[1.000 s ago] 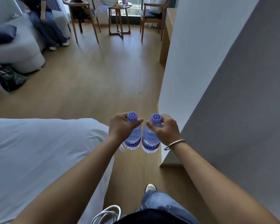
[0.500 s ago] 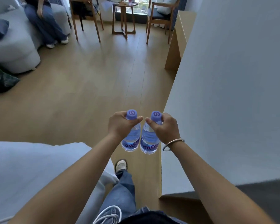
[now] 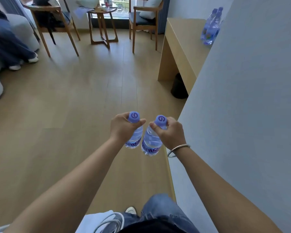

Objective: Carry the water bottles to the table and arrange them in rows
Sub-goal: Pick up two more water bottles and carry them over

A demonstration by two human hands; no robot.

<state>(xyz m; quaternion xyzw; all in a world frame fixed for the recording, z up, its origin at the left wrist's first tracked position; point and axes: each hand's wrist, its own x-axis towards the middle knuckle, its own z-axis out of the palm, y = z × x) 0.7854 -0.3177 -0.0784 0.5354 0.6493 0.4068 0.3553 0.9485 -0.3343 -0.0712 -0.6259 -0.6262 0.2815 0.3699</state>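
Note:
My left hand grips the neck of a clear water bottle with a purple cap, which hangs upright over the wooden floor. A second, matching bottle hangs beside it, held at the neck by my right hand, which wears a silver bangle. The two bottles are close together, slightly apart. Ahead on the right stands a light wooden table against the wall. Several water bottles stand on its far right part, partly hidden by the grey wall.
A grey wall runs along my right side. A dark bin sits under the table. Two wooden chairs and a small round side table stand ahead. A seated person's legs are at the far left by a sofa.
I have walked forward past the bed, which has dropped out of view. The table with bottles on it has come into sight. Both hands still carry their bottles, now slightly further apart.

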